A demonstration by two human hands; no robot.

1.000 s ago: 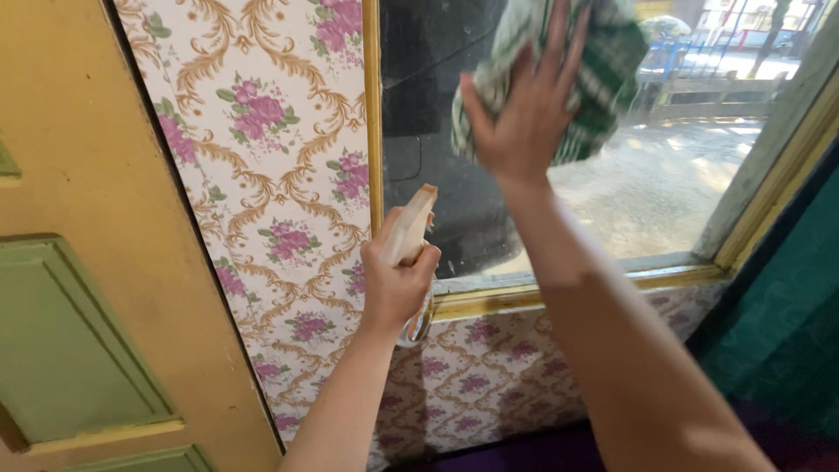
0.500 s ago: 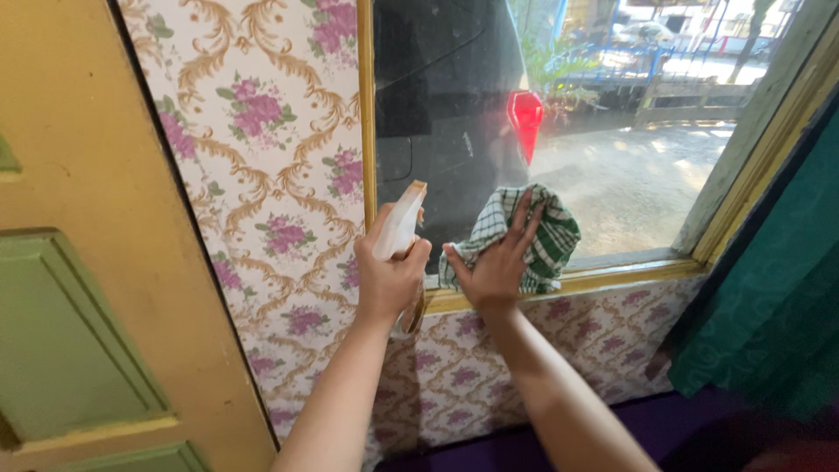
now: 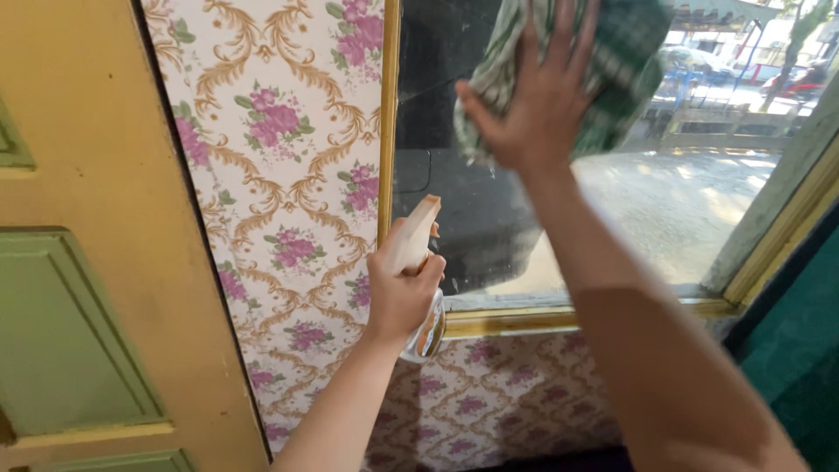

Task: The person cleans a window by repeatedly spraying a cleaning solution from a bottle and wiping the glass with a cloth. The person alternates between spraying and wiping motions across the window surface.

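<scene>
**Cloth high on the window glass, spray bottle held below**

We see the right hand (image 3: 542, 96) spread flat, palm pressing a green-and-white checked cloth (image 3: 612, 61) against the upper part of the window pane (image 3: 489, 218). The fingers are splayed wide over the fabric rather than curled round it, so the grip is open and the cloth is pinned between palm and glass. The left hand (image 3: 400, 293) is closed around a spray bottle (image 3: 418, 262), its pale trigger head pointing up towards the glass and its clear body hanging just below the fist, in front of the yellow window frame (image 3: 516, 319). The bottle sits low, near the sill, well apart from the cloth above. Floral wallpaper (image 3: 280, 175) covers the wall to the left of the pane, beside a yellow and green panelled door (image 3: 79, 288). A teal curtain (image 3: 800, 350) hangs at the right edge.
</scene>
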